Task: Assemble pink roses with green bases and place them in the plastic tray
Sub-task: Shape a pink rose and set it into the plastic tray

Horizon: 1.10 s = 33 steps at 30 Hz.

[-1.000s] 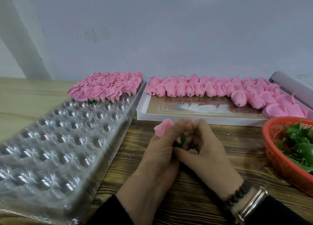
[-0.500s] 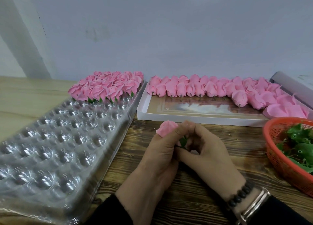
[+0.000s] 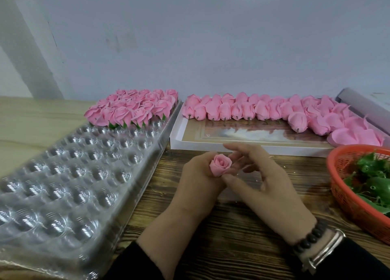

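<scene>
Left hand (image 3: 198,175) at frame centre, fingers curled round pink rose (image 3: 220,164) — bloom faces up. Right hand (image 3: 263,174) just beside it, thumb touching rose's lower edge, other fingers spread loosely, gripping nothing. Plastic tray (image 3: 69,174) fills left of frame — finished roses (image 3: 135,108) at its far end. Unassembled roses (image 3: 263,109) in white box (image 3: 177,138), upper centre. Green bases (image 3: 373,174) in red basket (image 3: 346,197), right edge.

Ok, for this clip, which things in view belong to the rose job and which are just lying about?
Part of the job:
- rose, held in the left hand
- right hand, fingers loose beside it
- plastic tray, finished roses at its far end
- white box of loose rose heads
- red basket of green bases

Lying about:
- grey roll behind the box
- bracelets on the right wrist
</scene>
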Each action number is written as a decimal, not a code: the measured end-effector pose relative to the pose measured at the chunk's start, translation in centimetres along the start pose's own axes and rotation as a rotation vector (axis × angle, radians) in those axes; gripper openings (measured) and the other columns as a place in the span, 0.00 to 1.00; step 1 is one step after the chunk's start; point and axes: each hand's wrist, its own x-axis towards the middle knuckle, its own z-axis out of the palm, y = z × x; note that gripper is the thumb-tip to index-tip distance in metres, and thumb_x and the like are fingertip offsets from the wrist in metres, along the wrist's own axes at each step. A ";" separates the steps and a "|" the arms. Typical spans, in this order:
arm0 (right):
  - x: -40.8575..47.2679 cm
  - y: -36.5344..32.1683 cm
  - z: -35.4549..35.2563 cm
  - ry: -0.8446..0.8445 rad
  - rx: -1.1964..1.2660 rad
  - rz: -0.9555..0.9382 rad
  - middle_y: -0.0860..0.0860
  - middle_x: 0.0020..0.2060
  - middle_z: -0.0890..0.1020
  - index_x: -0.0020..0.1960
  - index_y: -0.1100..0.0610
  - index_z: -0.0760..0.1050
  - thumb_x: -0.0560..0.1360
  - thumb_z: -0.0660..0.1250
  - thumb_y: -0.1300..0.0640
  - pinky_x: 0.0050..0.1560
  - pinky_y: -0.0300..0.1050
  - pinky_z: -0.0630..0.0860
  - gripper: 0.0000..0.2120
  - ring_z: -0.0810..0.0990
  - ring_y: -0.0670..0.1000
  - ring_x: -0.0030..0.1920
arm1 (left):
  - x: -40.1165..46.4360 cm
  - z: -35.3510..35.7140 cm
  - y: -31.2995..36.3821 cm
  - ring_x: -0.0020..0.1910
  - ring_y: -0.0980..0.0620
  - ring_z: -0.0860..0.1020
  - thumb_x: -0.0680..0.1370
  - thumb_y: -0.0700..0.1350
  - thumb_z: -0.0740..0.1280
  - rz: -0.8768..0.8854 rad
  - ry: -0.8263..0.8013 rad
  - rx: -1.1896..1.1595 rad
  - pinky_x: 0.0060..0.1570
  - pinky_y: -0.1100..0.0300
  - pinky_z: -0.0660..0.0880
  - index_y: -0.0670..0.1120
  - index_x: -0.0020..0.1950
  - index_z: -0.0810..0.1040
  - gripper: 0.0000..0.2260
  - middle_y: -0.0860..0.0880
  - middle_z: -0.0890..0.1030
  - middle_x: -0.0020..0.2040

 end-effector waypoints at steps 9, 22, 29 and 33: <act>0.1 -0.4 -0.5 -0.100 -0.050 -0.006 0.44 0.42 0.78 0.47 0.51 0.79 0.66 0.74 0.63 0.46 0.31 0.71 0.13 0.76 0.43 0.45 | -0.3 -0.2 0.0 0.47 0.55 0.79 0.70 0.40 0.71 0.067 -0.096 0.369 0.50 0.56 0.76 0.56 0.70 0.61 0.33 0.56 0.79 0.45; 0.6 0.3 -0.9 0.065 0.280 0.175 0.53 0.33 0.83 0.37 0.52 0.78 0.67 0.72 0.66 0.40 0.40 0.77 0.09 0.80 0.49 0.35 | -0.2 -0.4 -0.2 0.38 0.62 0.76 0.67 0.32 0.70 -0.086 -0.106 0.063 0.39 0.71 0.73 0.61 0.66 0.63 0.36 0.52 0.74 0.42; 0.5 0.6 -0.9 0.092 0.191 0.158 0.56 0.36 0.82 0.38 0.52 0.77 0.67 0.72 0.64 0.43 0.49 0.77 0.08 0.80 0.57 0.39 | -0.2 -0.5 0.1 0.45 0.58 0.77 0.69 0.28 0.66 -0.074 -0.195 0.004 0.44 0.68 0.76 0.61 0.70 0.59 0.40 0.48 0.74 0.51; 0.5 0.7 -1.1 0.130 0.173 0.144 0.56 0.35 0.82 0.37 0.51 0.77 0.67 0.72 0.64 0.44 0.53 0.76 0.08 0.79 0.60 0.40 | 0.0 -0.9 -0.2 0.50 0.50 0.79 0.69 0.27 0.67 -0.093 -0.161 -0.052 0.50 0.59 0.78 0.63 0.65 0.62 0.37 0.46 0.76 0.53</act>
